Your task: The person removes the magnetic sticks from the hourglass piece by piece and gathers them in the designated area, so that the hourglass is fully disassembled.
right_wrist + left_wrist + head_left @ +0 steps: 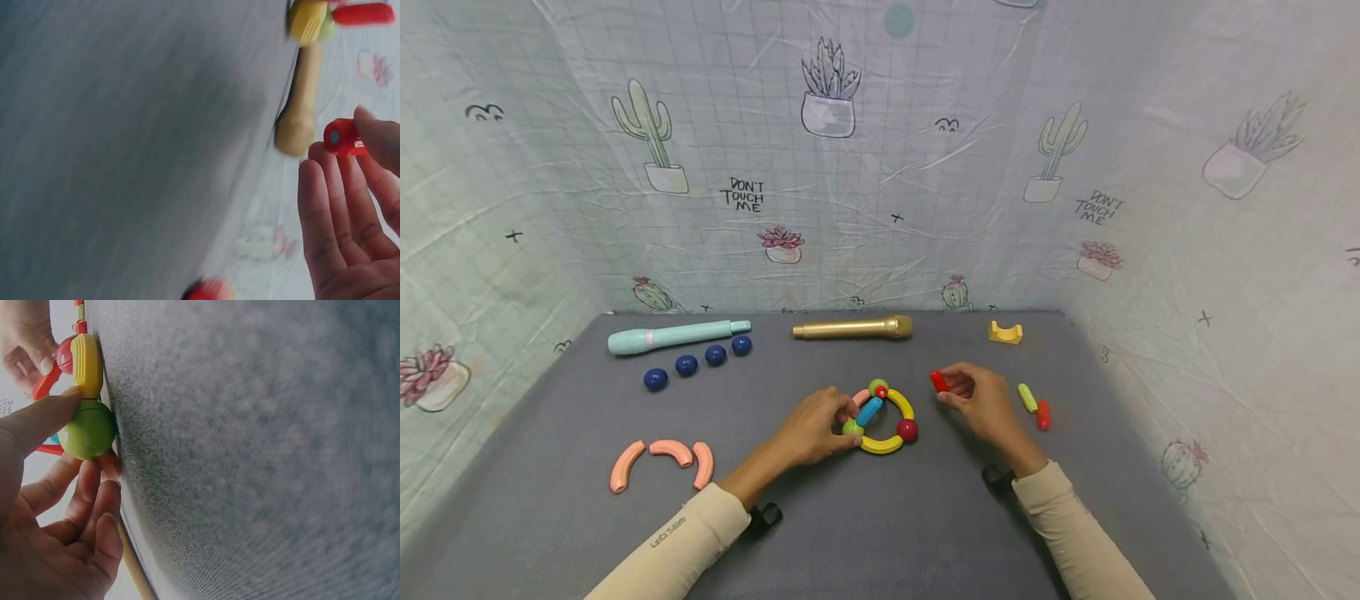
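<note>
Near the middle of the table lies a ring of curved yellow pieces, a pink piece and balls, among them a red ball. My left hand pinches the ring's left green ball between thumb and fingers. A blue stick slants up from that green ball. Another stick, red, stands at the far green ball, seen nearly end-on in the head view. To the right of the ring, my right hand holds a loose red stick between thumb and fingertips, raised off the table.
Right of my right hand lie a light green stick and a red stick. A yellow cradle-shaped block, gold microphone and mint microphone lie at the back. Several blue balls and pink curved pieces are left.
</note>
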The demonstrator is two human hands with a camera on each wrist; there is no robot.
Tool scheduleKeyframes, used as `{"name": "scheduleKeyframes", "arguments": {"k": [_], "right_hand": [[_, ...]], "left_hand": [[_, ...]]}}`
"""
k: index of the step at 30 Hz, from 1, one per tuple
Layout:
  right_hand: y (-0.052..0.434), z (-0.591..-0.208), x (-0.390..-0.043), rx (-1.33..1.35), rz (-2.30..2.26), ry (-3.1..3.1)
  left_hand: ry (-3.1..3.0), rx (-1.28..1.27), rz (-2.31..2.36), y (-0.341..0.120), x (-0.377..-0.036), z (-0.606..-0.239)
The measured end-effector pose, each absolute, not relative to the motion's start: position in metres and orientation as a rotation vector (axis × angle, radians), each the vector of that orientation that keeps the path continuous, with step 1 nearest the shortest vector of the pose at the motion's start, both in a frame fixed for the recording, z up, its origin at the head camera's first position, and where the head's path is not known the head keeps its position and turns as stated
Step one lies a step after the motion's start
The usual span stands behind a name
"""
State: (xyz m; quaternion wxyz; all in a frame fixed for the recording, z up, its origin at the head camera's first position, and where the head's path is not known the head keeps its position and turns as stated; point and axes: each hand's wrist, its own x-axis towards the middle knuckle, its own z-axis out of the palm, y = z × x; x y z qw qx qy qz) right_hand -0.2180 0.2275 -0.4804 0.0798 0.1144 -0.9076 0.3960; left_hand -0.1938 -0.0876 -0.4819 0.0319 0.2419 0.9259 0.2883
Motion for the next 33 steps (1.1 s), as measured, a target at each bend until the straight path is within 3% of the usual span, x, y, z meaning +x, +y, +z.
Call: {"name": "scheduleKeyframes", "arguments": {"k": [9,19,23,33], "right_hand": [[0.272,-0.483,-0.222,0.184,0.925,-2.814],[0.280,-0.481,-0.222,0.218,0.621,-2.863],[0.268,-0.482,-0.222,0.266,0.662,-2.791],[0.190,-0.470,-0.224,0.708,1.172,-2.745]], "left_hand": [[2.844,0.737,0.891,-0.088,-0.194,-0.481],[2.844,0.673,0.891,-0.088,-0.196,-0.479],[2.847,0.648,0.911,-0.091,-0.198,-0.479],[2.858,0.656,0.915,-0.092,-0.200,-0.478]]}}
